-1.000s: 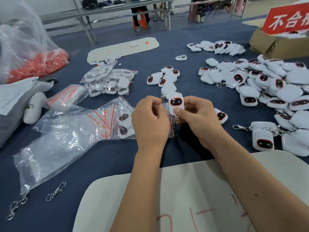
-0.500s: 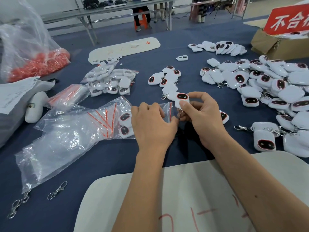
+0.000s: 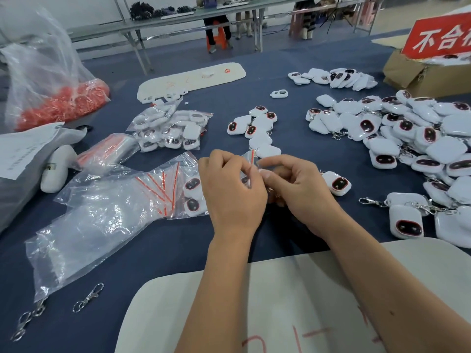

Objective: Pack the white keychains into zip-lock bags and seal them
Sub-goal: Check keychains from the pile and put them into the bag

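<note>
Pinching the red-striped top of a small zip-lock bag [image 3: 251,161], the left hand [image 3: 230,192] and right hand [image 3: 297,192] meet mid-desk, fingers curled tight. Loose white keychains [image 3: 407,138] lie heaped at right.

A red sign [image 3: 440,38] at the far right, standing over a cardboard box [image 3: 418,75], bears white Chinese characters: "不合", then a third character cut off by the picture's edge. The white board [image 3: 293,301] at the near edge carries red hand-drawn marks, not readable. A paper sheet [image 3: 20,149] at the left has print too small to read.
</note>
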Available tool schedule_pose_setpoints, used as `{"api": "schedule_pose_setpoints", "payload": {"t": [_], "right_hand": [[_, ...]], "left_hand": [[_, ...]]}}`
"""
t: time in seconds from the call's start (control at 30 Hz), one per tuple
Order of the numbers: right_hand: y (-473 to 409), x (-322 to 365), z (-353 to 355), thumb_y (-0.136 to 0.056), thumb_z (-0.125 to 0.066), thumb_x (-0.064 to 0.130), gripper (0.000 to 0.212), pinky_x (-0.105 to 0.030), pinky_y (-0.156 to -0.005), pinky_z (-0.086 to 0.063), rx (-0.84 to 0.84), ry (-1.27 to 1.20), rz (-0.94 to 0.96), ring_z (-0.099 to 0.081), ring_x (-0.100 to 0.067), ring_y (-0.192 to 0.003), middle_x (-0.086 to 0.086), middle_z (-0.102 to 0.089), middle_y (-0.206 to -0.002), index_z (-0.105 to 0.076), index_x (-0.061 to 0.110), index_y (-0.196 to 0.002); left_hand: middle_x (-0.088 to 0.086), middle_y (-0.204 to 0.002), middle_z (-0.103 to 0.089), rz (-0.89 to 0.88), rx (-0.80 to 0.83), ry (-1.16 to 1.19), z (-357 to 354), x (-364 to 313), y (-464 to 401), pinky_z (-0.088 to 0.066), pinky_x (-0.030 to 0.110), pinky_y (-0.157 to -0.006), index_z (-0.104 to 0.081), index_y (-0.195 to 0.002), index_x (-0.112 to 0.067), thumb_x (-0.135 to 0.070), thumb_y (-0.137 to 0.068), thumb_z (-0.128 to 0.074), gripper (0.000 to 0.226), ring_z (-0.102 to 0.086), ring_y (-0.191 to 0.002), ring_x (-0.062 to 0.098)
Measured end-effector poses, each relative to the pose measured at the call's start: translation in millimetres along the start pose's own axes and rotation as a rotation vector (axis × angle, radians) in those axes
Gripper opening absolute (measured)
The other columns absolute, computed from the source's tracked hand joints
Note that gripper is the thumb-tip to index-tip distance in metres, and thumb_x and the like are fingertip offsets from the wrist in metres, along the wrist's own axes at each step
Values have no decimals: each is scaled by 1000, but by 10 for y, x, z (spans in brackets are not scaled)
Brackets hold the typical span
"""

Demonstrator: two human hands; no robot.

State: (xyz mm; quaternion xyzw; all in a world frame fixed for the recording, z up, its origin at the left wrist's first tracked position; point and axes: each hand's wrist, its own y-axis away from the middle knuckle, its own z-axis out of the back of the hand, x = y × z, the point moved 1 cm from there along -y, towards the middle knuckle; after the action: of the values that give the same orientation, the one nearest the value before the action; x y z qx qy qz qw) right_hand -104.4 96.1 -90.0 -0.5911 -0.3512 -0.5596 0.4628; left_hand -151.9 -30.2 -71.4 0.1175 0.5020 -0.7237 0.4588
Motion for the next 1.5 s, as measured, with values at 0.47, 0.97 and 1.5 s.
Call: {"api": "schedule_pose_setpoints", "payload": {"t": [0.47, 0.97, 1.5], "right_hand": [[50, 41, -116, -94, -42, -12, 62, -29, -71, -53, 141, 285, 159, -65, -11, -70, 22, -72, -79, -77, 39, -102], [76, 92, 84, -89, -65, 15, 41, -49, -94, -32, -577, 1106, -197, -39, -36, -124, -9, -54, -129, -60, 23, -129], [43, 15, 46, -76, -92, 8, 29, -29, -71, -62, -454, -5, -11, -77, -11, -79, 1, -79, -84, -74, 23, -93]], "left_hand": [[6, -90, -56, -39, -146, 67, 38, -7, 7, -31, 16, -82, -60, -68, -10, -8, -83, -72, 18, -44, -90, 21], [1, -83, -58, -76, 138, 226, -67, -69, 58, -47, 28, -64, -62, -76, -12, -7, -89, -66, 14, -54, -72, 14], [0, -86, -76, 234, 486, 459, -98, 37, 65, -63, 44, -79, -75, -103, -19, 0, -92, -62, 25, -74, -81, 20]]}}
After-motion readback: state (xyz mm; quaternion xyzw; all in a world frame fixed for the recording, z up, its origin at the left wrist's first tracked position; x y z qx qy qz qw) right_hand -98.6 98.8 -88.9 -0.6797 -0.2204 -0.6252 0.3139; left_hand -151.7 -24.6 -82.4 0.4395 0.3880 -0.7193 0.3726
